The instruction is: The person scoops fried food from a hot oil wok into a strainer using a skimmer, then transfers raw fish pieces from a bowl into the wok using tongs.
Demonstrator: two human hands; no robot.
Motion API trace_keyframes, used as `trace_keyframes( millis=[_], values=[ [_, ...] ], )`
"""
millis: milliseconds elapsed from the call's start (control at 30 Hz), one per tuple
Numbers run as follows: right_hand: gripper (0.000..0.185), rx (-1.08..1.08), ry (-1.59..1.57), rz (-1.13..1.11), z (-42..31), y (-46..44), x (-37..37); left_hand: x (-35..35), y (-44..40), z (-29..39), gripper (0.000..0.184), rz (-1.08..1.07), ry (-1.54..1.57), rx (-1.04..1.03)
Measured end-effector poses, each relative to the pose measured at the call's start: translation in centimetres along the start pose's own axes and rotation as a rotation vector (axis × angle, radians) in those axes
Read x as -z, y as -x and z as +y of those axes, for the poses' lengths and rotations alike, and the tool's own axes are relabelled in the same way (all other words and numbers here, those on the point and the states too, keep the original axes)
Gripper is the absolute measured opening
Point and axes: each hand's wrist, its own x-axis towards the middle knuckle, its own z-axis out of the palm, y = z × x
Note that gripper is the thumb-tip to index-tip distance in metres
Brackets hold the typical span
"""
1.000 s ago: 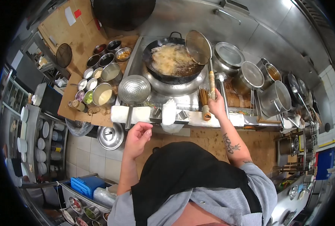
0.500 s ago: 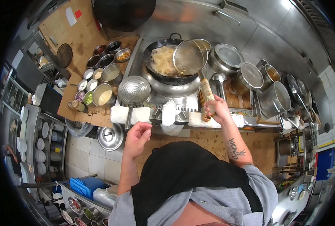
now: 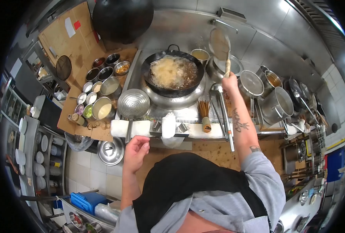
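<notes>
A round mesh strainer [image 3: 219, 42] is raised above the back right of the stove, over a metal pot. My right hand [image 3: 230, 82] is closed around its pale handle. Left of it, a black wok [image 3: 172, 91] holds bubbling oil with pale golden food [image 3: 168, 71]. My left hand [image 3: 136, 150] hovers in front of the counter edge, fingers curled together, with nothing seen in it. Nearest to it is the handle of a perforated ladle [image 3: 133, 103], which rests on the counter. A bamboo brush [image 3: 205, 118] stands on the front edge.
Bowls of sauces and chopped ingredients [image 3: 102, 108] stand at the left. Metal pots [image 3: 276, 105] crowd the right side, with long tongs [image 3: 225, 116] nearer the middle. A lid [image 3: 110, 151] lies below the counter edge; white cloths [image 3: 168, 125] cover that edge.
My right hand has carried the strainer from over the wok's right side to the back right and tilted it up. The view has shifted slightly. My left hand keeps its pose.
</notes>
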Motion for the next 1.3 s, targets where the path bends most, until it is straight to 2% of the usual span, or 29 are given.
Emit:
trace_keyframes(
  millis=[100, 133, 267, 367, 400, 467, 633, 767, 967, 1100, 1300],
  values=[
    [0.052, 0.246, 0.201, 0.143, 2.5, -1.3, -0.6, 0.6, 0.8, -0.2, 0.017, 0.044, -0.026, -0.013],
    [0.060, 0.205, 0.113, 0.075, 2.6, -1.3, -0.9, 0.6, 0.5, -0.3, 0.017, 0.034, -0.010, -0.016],
    [0.065, 0.386, 0.219, 0.057, 2.4, 1.2, -4.7, 0.5, 0.6, -0.5, 0.017, -0.016, -0.009, 0.021],
    [0.072, 0.385, 0.356, -0.131, 2.3, 2.0, -7.6, 0.1, 0.4, 0.3, 0.016, -0.039, -0.031, -0.013],
    [0.076, 0.479, 0.473, -0.086, 3.1, 1.9, -9.2, 0.0, 0.5, 0.4, 0.016, -0.024, -0.035, -0.012],
    [0.079, 0.475, 0.617, -0.137, 2.4, 3.8, -10.7, 0.0, 0.8, 0.4, 0.016, 0.010, -0.041, -0.010],
    [0.081, 0.579, 0.634, -0.117, 6.6, 4.4, -12.7, 1.1, 2.3, -0.3, 0.016, 0.070, -0.028, 0.011],
    [0.077, 0.589, 0.631, -0.168, 11.0, 4.3, -12.0, 1.3, 2.8, -1.1, 0.016, 0.074, 0.013, 0.009],
    [0.080, 0.555, 0.675, -0.180, 13.8, 5.5, -10.3, 0.6, 1.7, -0.2, 0.016, 0.021, -0.019, 0.018],
    [0.083, 0.577, 0.723, -0.094, 13.8, 5.7, -10.2, 0.3, 0.9, -0.1, 0.016, -0.016, -0.041, 0.041],
    [0.085, 0.488, 0.726, -0.101, 14.2, 6.4, -9.3, 0.5, 0.5, -0.7, 0.017, -0.081, -0.047, 0.068]
  ],
)
